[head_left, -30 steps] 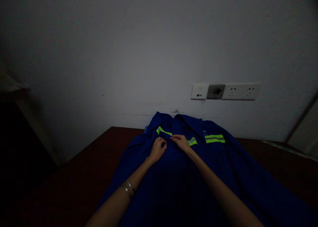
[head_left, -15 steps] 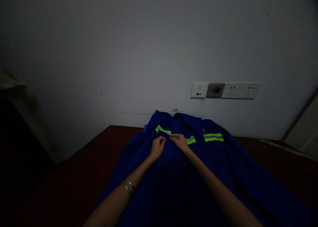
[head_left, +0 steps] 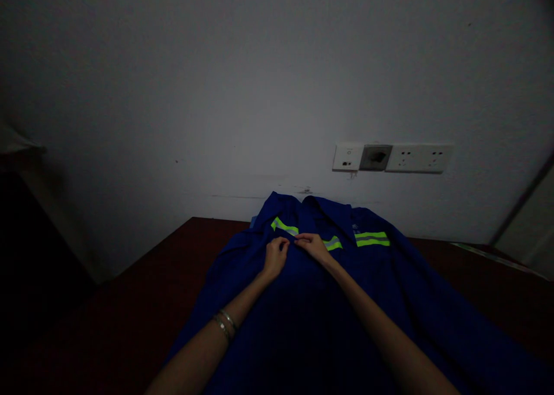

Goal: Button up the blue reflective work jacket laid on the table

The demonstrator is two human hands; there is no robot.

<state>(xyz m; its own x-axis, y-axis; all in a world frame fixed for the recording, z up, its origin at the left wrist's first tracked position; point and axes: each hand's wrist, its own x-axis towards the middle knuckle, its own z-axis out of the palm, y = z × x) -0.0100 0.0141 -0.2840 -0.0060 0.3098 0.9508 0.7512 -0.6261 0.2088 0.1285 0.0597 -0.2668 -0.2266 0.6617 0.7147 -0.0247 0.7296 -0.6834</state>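
Observation:
A blue work jacket [head_left: 372, 285] with yellow-green and grey reflective strips lies spread out, its collar toward the wall. My left hand [head_left: 275, 258] pinches the cloth just below the left chest strip [head_left: 285, 226]; bracelets circle that wrist. Close beside it, my right hand [head_left: 312, 246] grips the same fold of fabric between thumb and fingers, near the jacket's front edge. A small gap separates the two hands. Another strip [head_left: 372, 239] crosses the jacket's right chest. The lower part of the jacket is lost in shadow.
Under the jacket is a dark red tabletop [head_left: 173, 256] that meets a grey-white wall [head_left: 216, 95]. Sockets and switch plates [head_left: 415, 158] are set in the wall at right. A dark piece of furniture [head_left: 38, 239] stands on the left. The light is dim.
Almost nothing differs. Both hands keep their places at the fold below the chest strip, with only very slight movement of the fingers.

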